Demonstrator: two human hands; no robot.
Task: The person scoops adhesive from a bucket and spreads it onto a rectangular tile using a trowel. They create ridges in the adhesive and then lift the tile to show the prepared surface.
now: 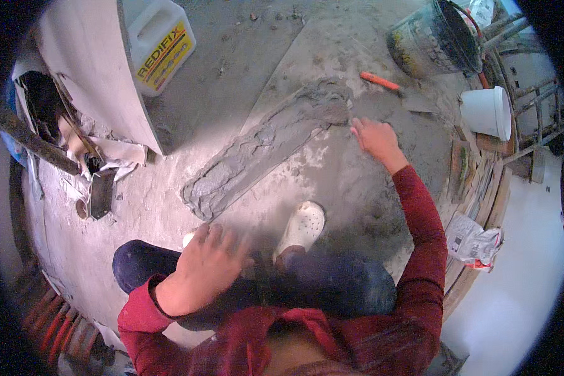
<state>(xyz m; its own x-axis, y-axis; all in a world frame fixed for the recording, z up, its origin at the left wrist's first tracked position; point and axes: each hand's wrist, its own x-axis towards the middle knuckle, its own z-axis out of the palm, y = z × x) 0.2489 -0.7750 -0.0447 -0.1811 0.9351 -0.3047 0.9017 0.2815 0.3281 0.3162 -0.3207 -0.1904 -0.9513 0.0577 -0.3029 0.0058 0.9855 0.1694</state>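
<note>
A long narrow strip (266, 147) lies slantwise on the dusty floor, thickly coated with wet grey mortar in rough ridges. At its far right end is my right hand (378, 142), fingers closed in a pinch at the corner of the strip; the fingertips are partly hidden. My left hand (211, 266) hovers over my left knee, just short of the strip's near left end, with its fingers apart and slightly blurred. Nothing shows in it. A tool with an orange handle (380, 80) rests on the floor beyond my right hand.
A dirty bucket (429, 41) and a white pail (485, 111) stand at the far right, above wooden boards (482, 200) and a crumpled bag (473, 241). At the far left, a white canister (161, 47) stands behind a leaning panel (94, 62). My white clog (304, 225) is near the strip.
</note>
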